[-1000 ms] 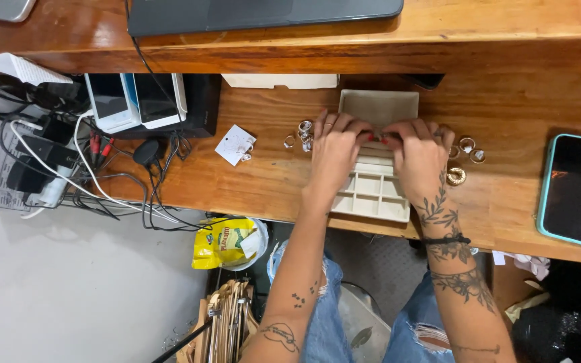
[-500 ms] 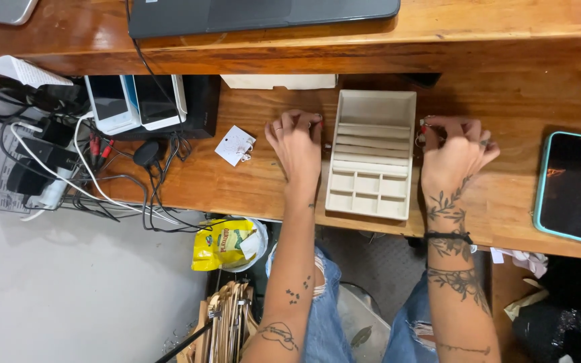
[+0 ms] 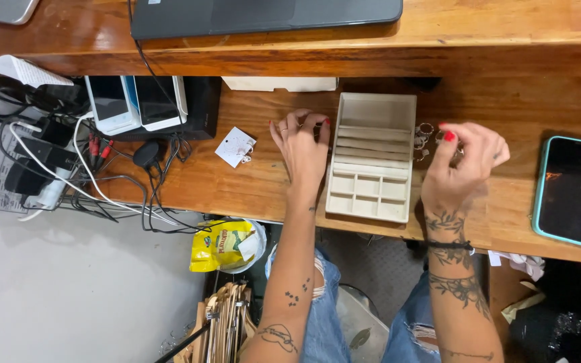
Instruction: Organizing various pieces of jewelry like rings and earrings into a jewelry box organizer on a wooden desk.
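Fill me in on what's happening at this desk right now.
A person sits at a wooden desk with a cream jewellery tray between their hands. The left hand rests on the desk at the tray's left edge, fingertips on some small items that are too hidden to identify. The right hand is on the tray's right side, pinching at a cluster of small metal rings. The tray's compartments look empty. A phone lies further right.
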